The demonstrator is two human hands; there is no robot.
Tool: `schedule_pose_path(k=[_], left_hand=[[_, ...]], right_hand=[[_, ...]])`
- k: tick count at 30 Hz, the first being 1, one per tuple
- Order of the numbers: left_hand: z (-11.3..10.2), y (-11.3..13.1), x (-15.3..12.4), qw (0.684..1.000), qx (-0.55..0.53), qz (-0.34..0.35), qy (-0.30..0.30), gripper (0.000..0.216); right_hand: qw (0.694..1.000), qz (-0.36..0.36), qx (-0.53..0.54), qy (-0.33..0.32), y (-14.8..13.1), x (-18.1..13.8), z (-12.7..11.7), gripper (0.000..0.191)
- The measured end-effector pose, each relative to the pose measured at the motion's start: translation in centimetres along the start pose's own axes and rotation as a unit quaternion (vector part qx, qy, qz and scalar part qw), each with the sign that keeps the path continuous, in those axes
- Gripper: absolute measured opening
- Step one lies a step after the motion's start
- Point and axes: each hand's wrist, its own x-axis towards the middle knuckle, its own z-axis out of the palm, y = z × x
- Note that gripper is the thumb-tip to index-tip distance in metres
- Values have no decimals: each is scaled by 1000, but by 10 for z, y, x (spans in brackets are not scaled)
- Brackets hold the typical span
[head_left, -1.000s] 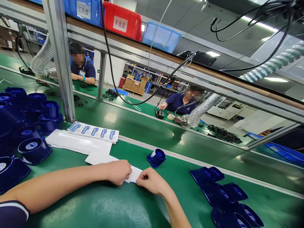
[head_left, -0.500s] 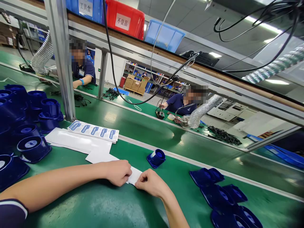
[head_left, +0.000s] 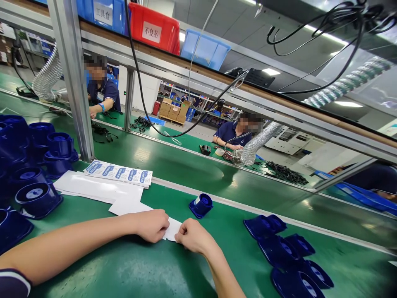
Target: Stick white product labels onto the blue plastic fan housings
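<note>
My left hand (head_left: 151,224) and my right hand (head_left: 192,236) rest close together on the green table, both closed in a pinch on the near end of a white label sheet (head_left: 130,205). The sheet lies flat and runs away to the left. Whatever my right fingertips pinch at its edge is too small to make out. Just beyond my hands a single blue plastic cup-shaped part (head_left: 201,204) stands on the table. A strip of blue printed labels (head_left: 119,174) lies on a stack of white sheets (head_left: 96,187) behind my left hand.
Several blue plastic parts (head_left: 37,165) crowd the left side; more of these blue parts (head_left: 288,256) lie at the right. A green conveyor belt (head_left: 217,174) runs behind. A metal post (head_left: 72,78) stands left. Two people work across the line. Cables hang overhead.
My hands have stayed pinched on the sheet's end, the right hand shifting slightly toward the left one. The view has drifted a little; the people opposite moved their arms.
</note>
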Motion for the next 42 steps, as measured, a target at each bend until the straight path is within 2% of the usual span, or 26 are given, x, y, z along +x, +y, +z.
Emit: schedule_pose_path(k=[5, 9, 11, 14, 15, 18, 25, 29, 37, 42], left_hand=[[-2, 1, 1, 1000, 0, -4, -1, 16], [-3, 3, 1, 1000, -6, -9, -2, 16], [-4, 5, 1, 1000, -7, -18, -4, 16], [-7, 8, 1, 999, -7, -35, -16, 19], [-8, 9, 1, 999, -8, -40, -22, 21], [-11, 7, -1, 997, -10, -54, -46, 18], [-13, -11, -13, 991, 18, -102, -89, 6], [-14, -14, -10, 989, 40, -102, -100, 19], [-36, -26, -21, 982, 49, -128, -127, 10], [-37, -37, -21, 980, 60, -139, -129, 14]], right_hand=[[998, -33, 37, -47, 12, -8, -6, 5], [997, -51, 28, -52, 12, -18, -9, 27], [997, -73, 9, -31, 6, -22, -7, 33], [994, -105, -35, 26, -6, -21, -1, 12], [992, -109, -53, 39, -10, -20, 1, 15], [987, -97, -110, 58, -13, -17, 4, 21], [977, -50, -192, 71, -2, -16, -2, 28], [977, -50, -195, 69, -1, -15, -2, 27], [978, -41, -189, 74, 8, -17, -9, 28], [980, -45, -178, 77, 24, -18, -15, 29]])
